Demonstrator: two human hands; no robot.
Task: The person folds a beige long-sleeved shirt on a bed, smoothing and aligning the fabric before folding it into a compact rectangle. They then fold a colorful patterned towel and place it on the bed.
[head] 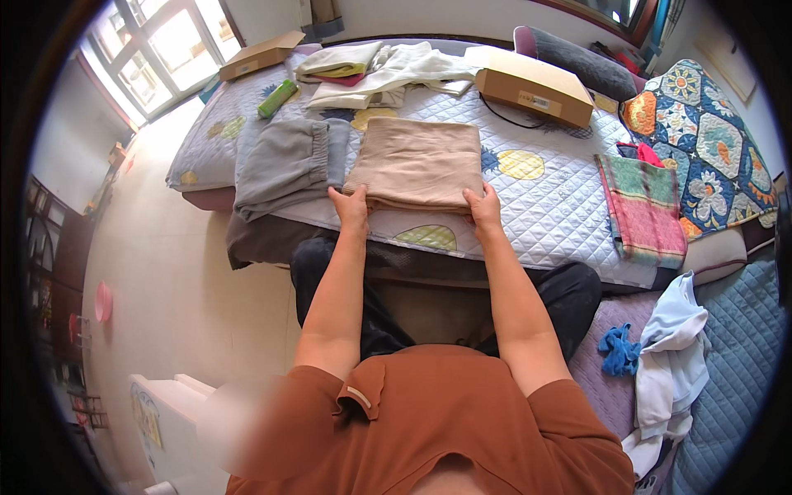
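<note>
A folded beige knit garment (pixel 421 158) lies flat on the white quilted cover with pineapple prints (pixel 557 204). Its near left corner is pinched by my left hand (pixel 351 207), thumb on top and fingers beneath. At the near right corner my right hand (pixel 484 207) grips it the same way. Folded grey trousers (pixel 281 161) with a gathered elastic edge lie directly to the left, over a lighter blue-grey cloth (pixel 338 154). White and cream clothes (pixel 402 71) are piled behind the beige garment.
A cardboard box (pixel 532 93) stands at the back right, another cardboard box (pixel 263 55) at the back left, near a green package (pixel 277 99). Right of the garment lie a plaid cloth (pixel 643 210) and a patterned quilt (pixel 705 142). White clothing (pixel 668 365) and a blue cloth (pixel 619 350) lie lower right.
</note>
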